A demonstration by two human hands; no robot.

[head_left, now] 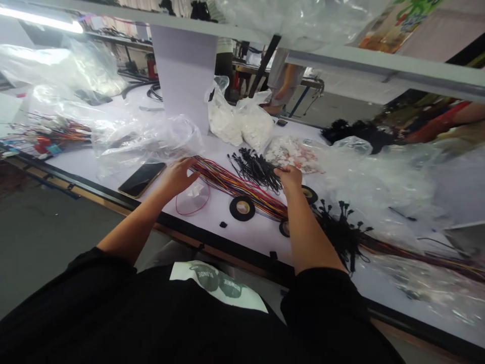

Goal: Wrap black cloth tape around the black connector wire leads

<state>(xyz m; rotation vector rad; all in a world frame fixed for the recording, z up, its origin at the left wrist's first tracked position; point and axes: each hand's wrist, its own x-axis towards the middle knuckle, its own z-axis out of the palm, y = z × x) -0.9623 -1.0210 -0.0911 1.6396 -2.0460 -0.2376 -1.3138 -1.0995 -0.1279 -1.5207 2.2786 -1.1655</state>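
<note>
A bundle of coloured wires (pixel 235 184) lies across the white worktable (pixel 257 232), running from the middle toward the right. My left hand (pixel 177 177) rests with spread fingers on the bundle's left end, above a small clear lid with a red rim (pixel 192 198). My right hand (pixel 290 178) reaches into a pile of black cable ties (pixel 254 168), its fingers curled at the pile's right edge; whether it grips any tie I cannot tell. A roll of black tape (pixel 242 208) lies between my arms.
A dark phone (pixel 142 179) lies left of my left hand. Clear plastic bags (pixel 144 136) cover the left and right of the table, with white bagged parts (pixel 238 121) at the back. More black tape rolls (pixel 310 194) and black connectors (pixel 341 232) lie beside my right arm. A person stands behind the table.
</note>
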